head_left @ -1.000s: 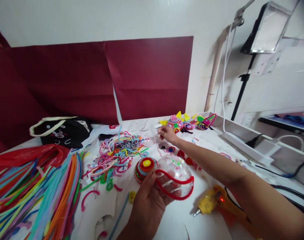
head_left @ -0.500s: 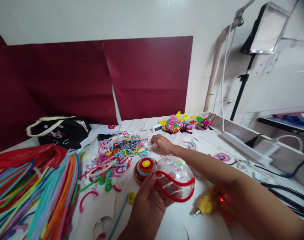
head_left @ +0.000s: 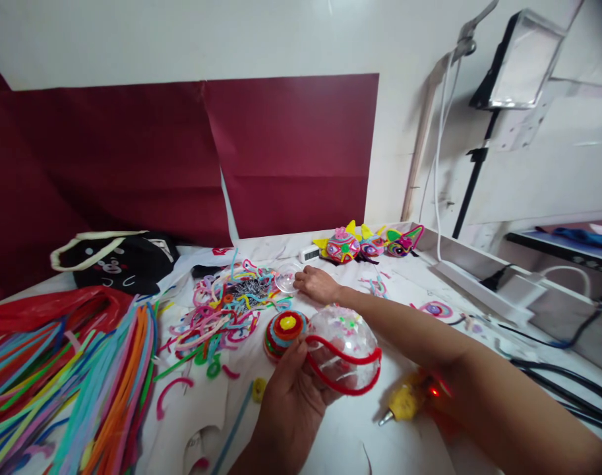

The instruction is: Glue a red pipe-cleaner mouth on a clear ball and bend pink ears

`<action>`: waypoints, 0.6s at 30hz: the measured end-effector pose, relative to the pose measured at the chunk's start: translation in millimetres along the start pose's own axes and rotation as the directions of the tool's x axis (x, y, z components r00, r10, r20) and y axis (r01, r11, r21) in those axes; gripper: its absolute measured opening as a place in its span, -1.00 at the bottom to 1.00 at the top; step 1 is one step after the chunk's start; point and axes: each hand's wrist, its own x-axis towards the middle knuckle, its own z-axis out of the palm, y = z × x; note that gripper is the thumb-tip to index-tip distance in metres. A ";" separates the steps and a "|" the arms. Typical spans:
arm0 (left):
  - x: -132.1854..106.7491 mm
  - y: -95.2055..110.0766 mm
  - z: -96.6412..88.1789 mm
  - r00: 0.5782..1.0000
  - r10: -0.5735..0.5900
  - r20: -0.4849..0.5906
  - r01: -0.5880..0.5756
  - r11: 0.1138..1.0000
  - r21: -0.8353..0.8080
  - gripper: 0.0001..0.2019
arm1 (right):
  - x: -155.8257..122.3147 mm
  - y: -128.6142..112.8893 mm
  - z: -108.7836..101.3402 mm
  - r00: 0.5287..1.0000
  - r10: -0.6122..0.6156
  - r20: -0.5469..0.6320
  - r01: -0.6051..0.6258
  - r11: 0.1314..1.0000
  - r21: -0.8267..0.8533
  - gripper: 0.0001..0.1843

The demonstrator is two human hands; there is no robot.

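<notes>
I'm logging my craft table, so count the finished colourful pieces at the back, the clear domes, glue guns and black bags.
Finished colourful pieces: 3
Clear domes: 2, large dome in left hand, small dome by right hand
Glue guns: 1
Black bags: 1
Total: 7

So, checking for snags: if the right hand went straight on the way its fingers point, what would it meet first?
The small clear dome, lying at the fingertips of the right hand; whether they touch it is unclear. Just beyond lies the heap of pipe-cleaner scraps.
</notes>
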 end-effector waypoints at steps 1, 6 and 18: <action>0.1 0.0 1.2 1.000 0.002 0.000 -0.002 1.000 0.003 -0.76 | 0.8 -0.2 0.1 1.000 0.006 -0.003 -0.006 1.000 0.009 -0.68; -1.1 0.2 5.2 1.000 -0.013 -0.012 0.014 0.999 0.037 -0.75 | 1.0 1.6 3.7 0.995 0.093 -0.036 -0.088 0.988 0.124 -0.67; -1.4 -0.9 5.5 0.998 -0.019 -0.051 0.020 1.000 0.007 -0.81 | 1.8 25.1 12.8 0.852 0.521 0.046 -0.352 0.507 0.787 -0.65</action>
